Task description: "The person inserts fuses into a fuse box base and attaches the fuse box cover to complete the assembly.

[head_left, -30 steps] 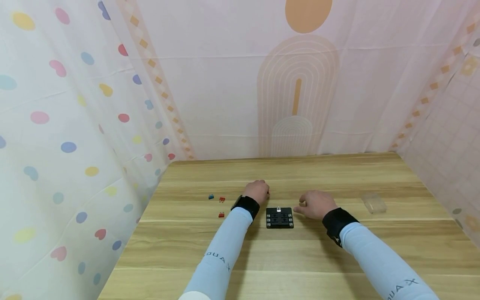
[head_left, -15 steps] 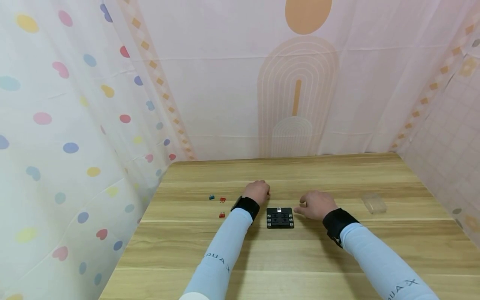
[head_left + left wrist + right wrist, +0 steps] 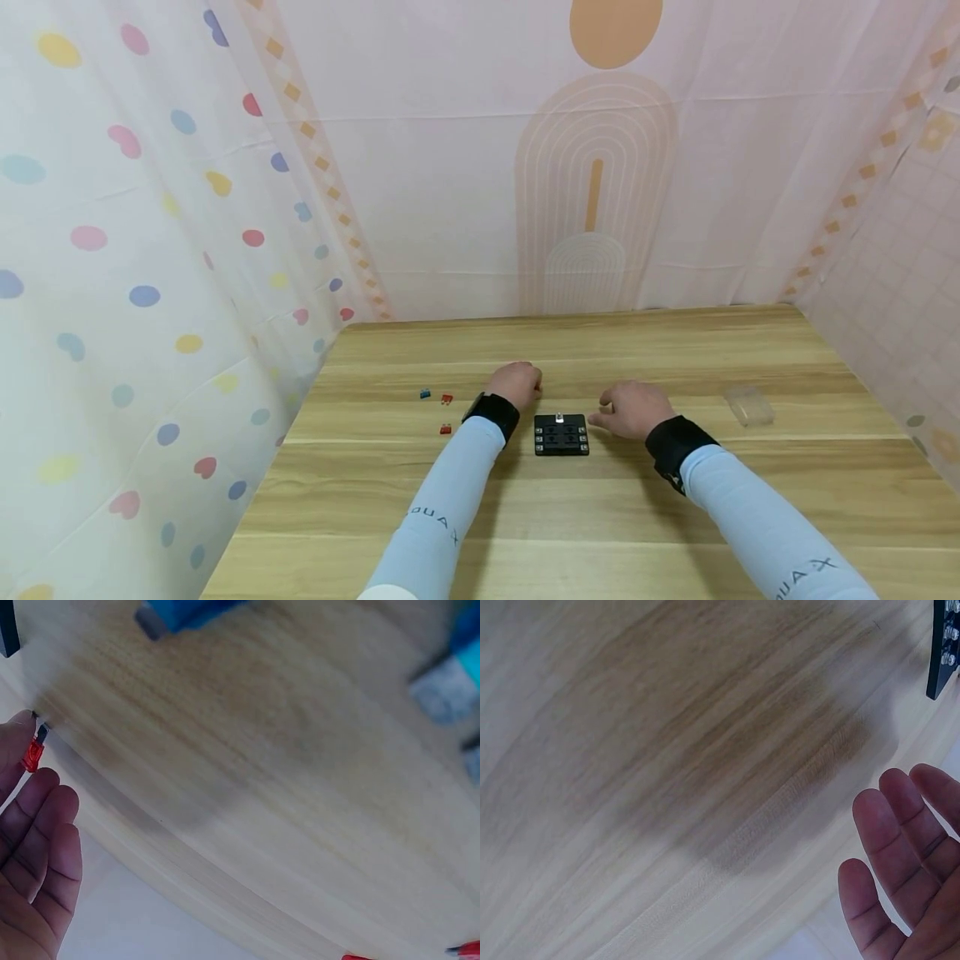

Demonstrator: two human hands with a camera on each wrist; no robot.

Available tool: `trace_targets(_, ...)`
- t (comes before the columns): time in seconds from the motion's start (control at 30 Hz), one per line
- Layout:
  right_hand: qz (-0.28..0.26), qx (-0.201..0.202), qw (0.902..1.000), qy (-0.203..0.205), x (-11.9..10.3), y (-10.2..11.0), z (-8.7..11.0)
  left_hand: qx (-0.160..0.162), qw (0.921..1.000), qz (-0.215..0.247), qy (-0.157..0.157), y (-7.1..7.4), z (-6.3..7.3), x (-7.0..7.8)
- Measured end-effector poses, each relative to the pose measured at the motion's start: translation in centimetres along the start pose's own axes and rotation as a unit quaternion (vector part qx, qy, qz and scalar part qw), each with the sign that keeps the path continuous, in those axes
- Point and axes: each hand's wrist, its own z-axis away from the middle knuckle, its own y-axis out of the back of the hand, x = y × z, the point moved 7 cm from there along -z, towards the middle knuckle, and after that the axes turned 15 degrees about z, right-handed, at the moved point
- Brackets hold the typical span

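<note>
In the left wrist view, my left hand [image 3: 37, 862] pinches a red blade fuse [image 3: 32, 755] near the thumb tip, its metal prong showing. Seen from the head, this left hand [image 3: 515, 385] is just behind and left of a black fuse block [image 3: 562, 447], which lies flat on the table with metal screw terminals along its sides. My right hand [image 3: 633, 408] hovers by the block's right edge. Its fingers [image 3: 877, 821] are loosely bent in the right wrist view, and nothing is seen in them; the block's corner [image 3: 939, 671] appears beyond.
Left of the left arm lie a blue blade fuse [image 3: 425, 393], a red fuse [image 3: 447, 400] and another red fuse [image 3: 446, 430]. A clear plastic cover [image 3: 748, 406] rests at the right. Patterned curtains [image 3: 450, 167] hang behind the wooden table [image 3: 585, 533].
</note>
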Motion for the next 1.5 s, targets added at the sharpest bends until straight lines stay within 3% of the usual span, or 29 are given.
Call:
trace_targets(0.97, 0.008, 0.009, 0.9999, 0.006, -0.4, 0.2, 0.3, -0.013, 0.9994, 0.025, -0.018, -0.2, 0.2, -0.1)
trace_targets(1.5, 0.024, 0.022, 0.9993, 0.021, -0.6, 0.0, 0.3, -0.034, 0.9977, 0.057, -0.012, 1.0, 0.9, -0.1)
